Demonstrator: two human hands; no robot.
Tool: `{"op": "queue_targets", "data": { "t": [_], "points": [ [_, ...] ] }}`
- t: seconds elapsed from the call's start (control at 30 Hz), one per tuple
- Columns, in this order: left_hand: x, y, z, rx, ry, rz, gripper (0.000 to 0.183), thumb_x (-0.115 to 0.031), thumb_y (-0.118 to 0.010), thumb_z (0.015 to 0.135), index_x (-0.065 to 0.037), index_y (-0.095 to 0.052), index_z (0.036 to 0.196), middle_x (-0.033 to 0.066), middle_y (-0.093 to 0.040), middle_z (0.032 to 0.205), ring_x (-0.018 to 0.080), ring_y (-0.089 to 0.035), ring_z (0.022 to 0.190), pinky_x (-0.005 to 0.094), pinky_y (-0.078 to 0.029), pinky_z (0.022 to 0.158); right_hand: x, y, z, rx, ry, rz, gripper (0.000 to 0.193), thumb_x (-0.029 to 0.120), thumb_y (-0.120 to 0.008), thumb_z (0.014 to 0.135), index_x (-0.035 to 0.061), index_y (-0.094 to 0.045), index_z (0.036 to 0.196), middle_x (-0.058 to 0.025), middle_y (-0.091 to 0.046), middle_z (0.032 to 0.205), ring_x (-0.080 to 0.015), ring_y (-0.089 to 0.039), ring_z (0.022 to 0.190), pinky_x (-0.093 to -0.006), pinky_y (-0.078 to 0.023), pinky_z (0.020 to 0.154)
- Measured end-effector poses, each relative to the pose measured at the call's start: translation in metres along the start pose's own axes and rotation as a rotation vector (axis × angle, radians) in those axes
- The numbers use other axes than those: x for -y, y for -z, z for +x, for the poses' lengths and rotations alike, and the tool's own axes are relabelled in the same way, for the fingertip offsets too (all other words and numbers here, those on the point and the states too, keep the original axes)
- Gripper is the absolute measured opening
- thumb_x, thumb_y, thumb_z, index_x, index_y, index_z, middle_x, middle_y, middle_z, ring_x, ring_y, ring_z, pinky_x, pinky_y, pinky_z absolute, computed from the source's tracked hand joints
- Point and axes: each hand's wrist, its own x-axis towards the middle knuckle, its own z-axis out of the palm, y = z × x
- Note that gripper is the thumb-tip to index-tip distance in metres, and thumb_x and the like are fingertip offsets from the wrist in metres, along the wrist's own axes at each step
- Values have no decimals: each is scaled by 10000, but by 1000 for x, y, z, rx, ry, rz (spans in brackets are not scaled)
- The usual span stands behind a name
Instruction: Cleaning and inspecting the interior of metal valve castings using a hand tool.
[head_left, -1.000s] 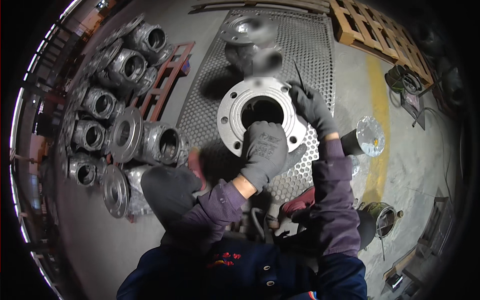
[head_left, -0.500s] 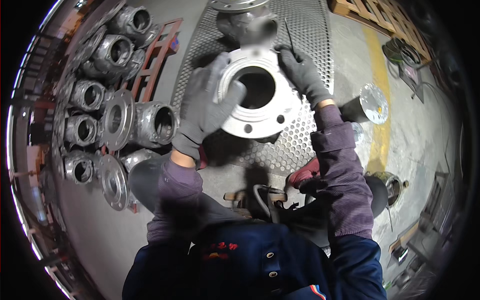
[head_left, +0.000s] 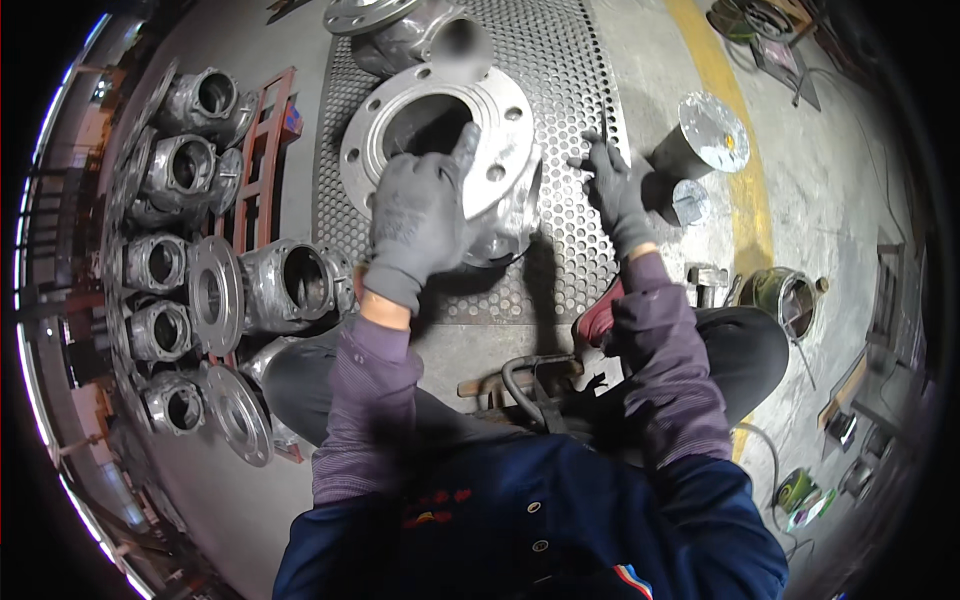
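Note:
A large silver metal valve body [head_left: 490, 160] with a round bolted flange stands on a perforated steel plate [head_left: 560, 80] in front of me. My left hand [head_left: 420, 215], in a grey glove, lies on the flange's lower rim with a finger at the bore's edge. My right hand [head_left: 612, 190], also gloved, hovers just right of the valve body with fingers spread, holding nothing.
Several similar flanged valve bodies [head_left: 280, 285] are stacked along the left beside a red frame [head_left: 262, 150]. A second casting [head_left: 400, 30] lies beyond the plate. A shiny capped cylinder [head_left: 700, 140] stands to the right near a yellow floor stripe [head_left: 745, 200]. A dark clamp-like tool [head_left: 530, 385] lies by my knees.
My right hand has come off the flange's right side and now floats apart from it. My left hand slid to the flange's lower rim. The view moved closer.

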Motion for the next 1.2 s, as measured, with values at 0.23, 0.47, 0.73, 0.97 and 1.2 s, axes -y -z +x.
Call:
{"op": "queue_targets", "data": {
  "t": [0.23, 0.47, 0.73, 0.97, 1.2],
  "points": [
    [80, -35, 70, 137, 114, -107, 659, -309, -606, 849, -32, -364, 1396, 192, -565, 1203, 314, -557, 1056, 372, -438, 954, 78, 47, 85, 306, -77, -285, 349, 172, -543, 949, 74, -534, 1284, -55, -657, 878, -120, -628, 719, -250, -534, 629],
    [99, 9, 97, 70, 110, -161, 613, -385, -616, 847, -74, -448, 1347, 219, -573, 1209, 353, -555, 1110, 389, -430, 970, 74, 78, 80, 604, 169, -486, 419, 69, -461, 937, 183, -512, 1337, -31, -635, 811, -79, -545, 579, -242, -521, 546],
    [140, 23, 82, 103, 343, -567, 584, -357, -637, 852, -15, -499, 1305, 170, -526, 1319, 267, -490, 1227, 341, -359, 1036, -50, 30, 26, 416, -260, 99, 412, 263, -502, 972, 122, -484, 1359, 17, -580, 807, -48, -526, 609, -190, -408, 504],
    [168, 18, 51, 57, 357, -575, 574, -333, -522, 890, 39, -465, 1323, 169, -476, 1366, 258, -429, 1277, 331, -305, 1063, -69, -13, 22, 369, -352, 237, 441, 284, -464, 987, 83, -448, 1379, 22, -597, 833, -28, -493, 598, -164, -389, 537],
    [145, 17, 42, 11, 392, -519, 609, -407, -412, 945, 72, -436, 1321, 186, -514, 1294, 247, -509, 1171, 355, -379, 1013, -75, -26, 20, 292, -255, 223, 435, 230, -455, 988, 8, -440, 1362, -43, -603, 953, -48, -492, 651, -196, -437, 627]
  ]
}}
